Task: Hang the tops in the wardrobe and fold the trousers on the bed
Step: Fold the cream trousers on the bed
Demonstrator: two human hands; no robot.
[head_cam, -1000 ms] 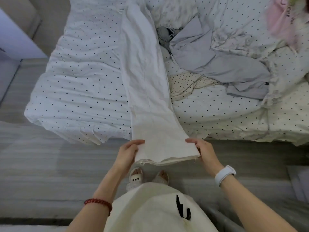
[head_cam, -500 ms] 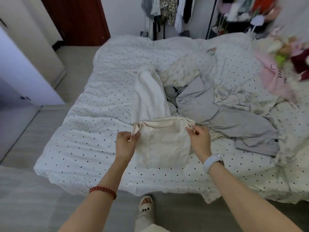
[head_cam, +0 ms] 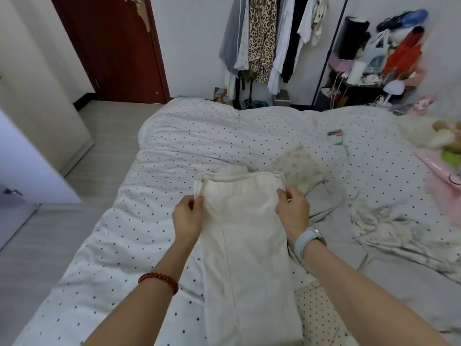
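Partly hidden, the white trousers (head_cam: 244, 245) lie lengthwise on the polka-dot bed (head_cam: 174, 151), their near end cut off by the bottom frame edge. The left hand (head_cam: 187, 218) pinches the far left corner of the folded end, and the right hand (head_cam: 293, 211) pinches the far right corner. Just beyond sits a patterned cloth (head_cam: 296, 168), half covered. A phone (head_cam: 336, 136) lies farther back; hanging clothes (head_cam: 264, 38) stand behind the bed. Blurred toys (head_cam: 446, 141) crowd the right edge.
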